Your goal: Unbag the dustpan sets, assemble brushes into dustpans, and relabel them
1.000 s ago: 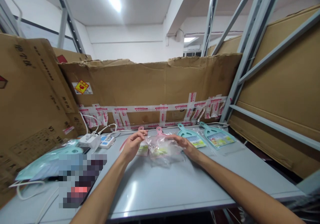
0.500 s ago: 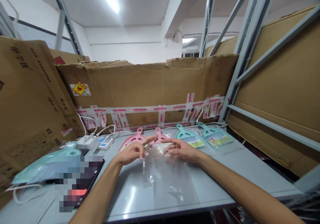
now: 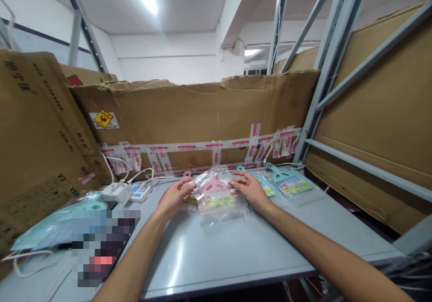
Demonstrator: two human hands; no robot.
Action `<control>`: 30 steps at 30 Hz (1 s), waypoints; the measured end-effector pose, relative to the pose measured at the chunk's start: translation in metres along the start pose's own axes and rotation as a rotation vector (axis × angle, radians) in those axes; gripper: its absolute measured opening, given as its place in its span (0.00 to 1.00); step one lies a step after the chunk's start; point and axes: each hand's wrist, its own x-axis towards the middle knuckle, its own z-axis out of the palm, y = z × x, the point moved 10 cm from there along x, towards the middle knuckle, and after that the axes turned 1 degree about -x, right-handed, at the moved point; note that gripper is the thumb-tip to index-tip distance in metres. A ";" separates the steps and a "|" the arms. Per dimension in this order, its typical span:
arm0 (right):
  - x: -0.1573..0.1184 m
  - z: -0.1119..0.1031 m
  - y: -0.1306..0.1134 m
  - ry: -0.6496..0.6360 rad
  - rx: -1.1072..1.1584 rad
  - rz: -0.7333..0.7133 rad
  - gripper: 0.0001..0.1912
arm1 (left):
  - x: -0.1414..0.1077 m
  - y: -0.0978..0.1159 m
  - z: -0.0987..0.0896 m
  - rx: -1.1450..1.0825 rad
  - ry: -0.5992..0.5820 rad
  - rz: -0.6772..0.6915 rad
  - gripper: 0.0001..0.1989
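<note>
A clear plastic bag [image 3: 216,216] lies crumpled over a pink mini dustpan [image 3: 216,186] with a printed card; whether the dustpan is inside it I cannot tell. My left hand [image 3: 175,197] pinches the bag's left edge, fingers bent. On the opposite edge, my right hand [image 3: 251,190] grips the film between thumb and fingers. Another pink dustpan [image 3: 189,204] is partly hidden behind my left hand. Beyond my right hand lies a teal dustpan [image 3: 266,187], partly covered by that hand. Farther right is a second teal dustpan [image 3: 292,185] with a card, in clear film.
The grey table [image 3: 202,259] ends at a front edge close to me. At left are bagged teal items [image 3: 60,223], a blurred-out dark flat device [image 3: 118,243] and a white power strip [image 3: 140,191] with cables. Tall cardboard [image 3: 195,113] stands behind, beside metal shelf posts [image 3: 324,68].
The bag, which hung toward the table's front edge between my hands, now lies farther back over the pink dustpan. My hands have moved apart to its two sides.
</note>
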 end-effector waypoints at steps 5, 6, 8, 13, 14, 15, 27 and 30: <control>0.000 0.002 0.005 -0.002 -0.005 0.034 0.32 | 0.000 0.016 -0.009 0.082 0.105 0.159 0.44; 0.000 0.001 0.006 0.004 -0.002 0.037 0.32 | -0.001 0.017 -0.008 0.068 0.104 0.170 0.44; 0.000 0.000 0.006 0.017 -0.001 0.038 0.32 | -0.002 0.018 -0.005 0.021 0.099 0.177 0.46; 0.000 -0.002 0.007 0.031 -0.006 0.051 0.31 | -0.006 0.026 -0.009 0.019 0.162 0.265 0.52; 0.000 -0.003 0.007 0.033 -0.003 0.053 0.31 | -0.007 0.028 -0.009 0.022 0.166 0.283 0.49; 0.000 -0.003 0.008 0.039 0.004 0.054 0.31 | -0.008 0.030 -0.008 0.026 0.160 0.295 0.46; 0.003 -0.006 0.006 0.037 0.021 0.020 0.36 | -0.009 0.033 0.004 0.187 0.044 0.277 0.42; 0.002 -0.006 0.000 0.030 0.026 -0.007 0.39 | -0.011 0.035 0.004 0.220 0.042 0.277 0.40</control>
